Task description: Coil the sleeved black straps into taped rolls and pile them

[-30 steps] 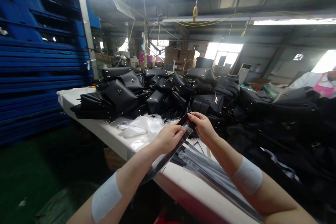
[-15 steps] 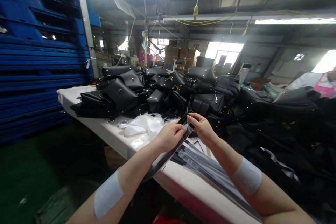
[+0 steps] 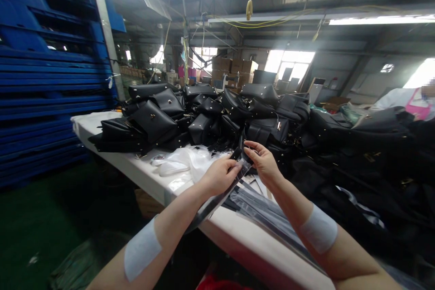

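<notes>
My left hand (image 3: pixel 219 176) pinches the upper end of a long black strap in a clear plastic sleeve (image 3: pixel 212 201), which hangs down over the table edge. My right hand (image 3: pixel 263 163) grips the strap's top end (image 3: pixel 238 151) just above the sleeve opening, fingers curled around it. Under my wrists lie several more sleeved straps (image 3: pixel 261 213) on the white table (image 3: pixel 238 235).
A big heap of black handbags (image 3: pixel 210 113) covers the far and right side of the table. Crumpled clear plastic bags (image 3: pixel 183 163) lie beside my left hand. Blue stacked pallets (image 3: pixel 50 77) stand on the left. Another person (image 3: pixel 413 99) is at the far right.
Both hands stayed close together on the strap end, with small finger shifts. The view dropped and tilted slightly.
</notes>
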`<state>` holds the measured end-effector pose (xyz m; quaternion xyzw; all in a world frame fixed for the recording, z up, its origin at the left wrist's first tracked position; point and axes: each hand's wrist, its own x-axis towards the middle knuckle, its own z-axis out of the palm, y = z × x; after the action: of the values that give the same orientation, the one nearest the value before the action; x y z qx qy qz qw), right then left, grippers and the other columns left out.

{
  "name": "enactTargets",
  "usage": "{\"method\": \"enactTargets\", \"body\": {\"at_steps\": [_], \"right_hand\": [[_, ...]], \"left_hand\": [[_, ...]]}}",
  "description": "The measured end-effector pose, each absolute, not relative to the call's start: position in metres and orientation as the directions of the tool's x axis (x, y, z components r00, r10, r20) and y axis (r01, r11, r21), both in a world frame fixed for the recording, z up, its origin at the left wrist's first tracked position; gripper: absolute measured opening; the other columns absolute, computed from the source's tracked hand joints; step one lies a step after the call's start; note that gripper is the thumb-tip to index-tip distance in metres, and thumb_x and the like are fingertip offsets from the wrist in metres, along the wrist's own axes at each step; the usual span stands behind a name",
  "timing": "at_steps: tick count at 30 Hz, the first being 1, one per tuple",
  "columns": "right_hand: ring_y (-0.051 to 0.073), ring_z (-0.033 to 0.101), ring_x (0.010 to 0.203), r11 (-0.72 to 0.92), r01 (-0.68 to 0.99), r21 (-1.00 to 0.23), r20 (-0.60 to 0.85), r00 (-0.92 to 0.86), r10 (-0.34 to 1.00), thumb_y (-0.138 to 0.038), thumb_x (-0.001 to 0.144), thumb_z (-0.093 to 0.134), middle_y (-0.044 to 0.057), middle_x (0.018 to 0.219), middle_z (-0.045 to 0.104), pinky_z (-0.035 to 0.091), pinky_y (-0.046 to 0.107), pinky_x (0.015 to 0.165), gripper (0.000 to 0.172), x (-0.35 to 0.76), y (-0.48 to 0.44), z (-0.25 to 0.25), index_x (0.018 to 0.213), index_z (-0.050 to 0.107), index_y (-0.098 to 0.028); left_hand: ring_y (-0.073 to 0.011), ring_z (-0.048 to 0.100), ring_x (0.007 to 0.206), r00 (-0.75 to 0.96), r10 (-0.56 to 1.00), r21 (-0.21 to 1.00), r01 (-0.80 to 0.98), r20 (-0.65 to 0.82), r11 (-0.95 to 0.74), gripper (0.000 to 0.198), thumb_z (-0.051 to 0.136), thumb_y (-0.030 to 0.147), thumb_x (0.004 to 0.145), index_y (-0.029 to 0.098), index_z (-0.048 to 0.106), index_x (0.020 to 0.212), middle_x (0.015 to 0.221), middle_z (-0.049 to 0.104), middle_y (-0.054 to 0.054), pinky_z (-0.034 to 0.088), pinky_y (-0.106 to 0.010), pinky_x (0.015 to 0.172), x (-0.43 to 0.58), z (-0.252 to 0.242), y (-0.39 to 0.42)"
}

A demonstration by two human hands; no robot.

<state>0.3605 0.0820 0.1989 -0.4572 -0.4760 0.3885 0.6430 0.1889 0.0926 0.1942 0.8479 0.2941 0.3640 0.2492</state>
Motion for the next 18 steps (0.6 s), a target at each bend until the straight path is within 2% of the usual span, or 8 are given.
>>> {"method": "enactTargets", "body": {"at_steps": [3,5,7,9,12,14,16,18], "right_hand": [[0.013,0.057,0.068,0.32,-0.201,-0.926,0.293,0.153,0.944,-0.049,0.067,0.079,0.001,0.081,0.065,0.045,0.024,0.06,0.053,0.36,0.077,0.187,0.111,0.065,-0.022],[0.019,0.062,0.085,0.249,-0.262,-0.932,0.271,-0.051,0.961,-0.045,0.064,0.083,0.004,0.093,0.068,0.049,0.03,0.076,0.056,0.354,0.07,0.172,0.111,0.065,-0.022],[0.022,0.063,0.092,0.134,-0.241,-0.961,0.193,-0.241,0.951,-0.038,0.06,0.086,0.006,0.097,0.07,0.048,0.035,0.085,0.053,0.342,0.062,0.156,0.106,0.067,-0.02],[0.024,0.065,0.09,0.032,-0.239,-0.97,0.107,-0.308,0.945,-0.039,0.063,0.085,0.007,0.091,0.071,0.048,0.039,0.088,0.044,0.329,0.055,0.141,0.097,0.07,-0.017],[0.025,0.068,0.086,-0.055,-0.306,-0.95,0.05,-0.327,0.944,-0.051,0.071,0.077,0.009,0.083,0.072,0.047,0.045,0.092,0.04,0.313,0.046,0.131,0.088,0.071,-0.015],[0.025,0.068,0.089,-0.074,-0.325,-0.943,0.036,-0.32,0.947,-0.056,0.073,0.074,0.009,0.086,0.073,0.046,0.047,0.095,0.044,0.309,0.042,0.132,0.093,0.071,-0.016],[0.024,0.067,0.094,-0.081,-0.316,-0.945,0.015,-0.292,0.956,-0.06,0.073,0.073,0.007,0.092,0.073,0.045,0.047,0.098,0.049,0.308,0.039,0.136,0.098,0.071,-0.019],[0.024,0.067,0.097,-0.084,-0.278,-0.957,-0.003,-0.279,0.96,-0.063,0.071,0.072,0.007,0.094,0.073,0.044,0.048,0.1,0.052,0.308,0.037,0.137,0.1,0.071,-0.02]], "left_hand": [[-0.0168,0.059,0.076,0.551,0.691,0.655,0.309,0.468,-0.689,0.032,0.046,0.027,0.091,0.018,0.068,0.07,0.081,0.062,-0.003,0.044,-0.027,0.07,0.191,0.195,0.096],[-0.0174,0.059,0.076,0.539,0.701,0.667,0.306,0.467,-0.679,0.032,0.046,0.028,0.091,0.017,0.068,0.071,0.079,0.063,-0.003,0.045,-0.028,0.073,0.192,0.196,0.098],[-0.018,0.059,0.078,0.543,0.708,0.683,0.301,0.451,-0.666,0.028,0.048,0.026,0.089,0.017,0.069,0.073,0.079,0.063,-0.003,0.046,-0.03,0.077,0.195,0.197,0.099],[-0.0182,0.06,0.085,0.568,0.701,0.73,0.238,0.431,-0.641,0.019,0.053,0.021,0.085,0.017,0.071,0.091,0.088,0.066,-0.004,0.047,-0.03,0.082,0.198,0.199,0.098],[-0.0153,0.061,0.087,0.532,0.741,0.862,0.041,0.409,-0.505,0.05,0.059,0.024,0.083,0.021,0.052,0.132,0.109,0.066,-0.004,0.048,-0.027,0.079,0.2,0.204,0.095],[-0.0113,0.057,0.067,0.481,0.814,0.943,-0.097,0.325,-0.319,0.058,0.053,0.041,0.089,0.021,0.039,0.142,0.099,0.066,-0.003,0.046,-0.023,0.062,0.199,0.208,0.093],[-0.0085,0.044,0.048,0.475,0.857,0.974,-0.188,0.201,-0.125,0.06,0.04,0.057,0.093,0.016,0.044,0.136,0.071,0.06,0.001,0.037,-0.021,0.047,0.201,0.211,0.092],[-0.0081,0.041,0.043,0.479,0.868,0.973,-0.229,0.133,-0.023,0.061,0.036,0.063,0.092,0.014,0.054,0.123,0.059,0.052,0.004,0.036,-0.021,0.045,0.205,0.211,0.092]]}}
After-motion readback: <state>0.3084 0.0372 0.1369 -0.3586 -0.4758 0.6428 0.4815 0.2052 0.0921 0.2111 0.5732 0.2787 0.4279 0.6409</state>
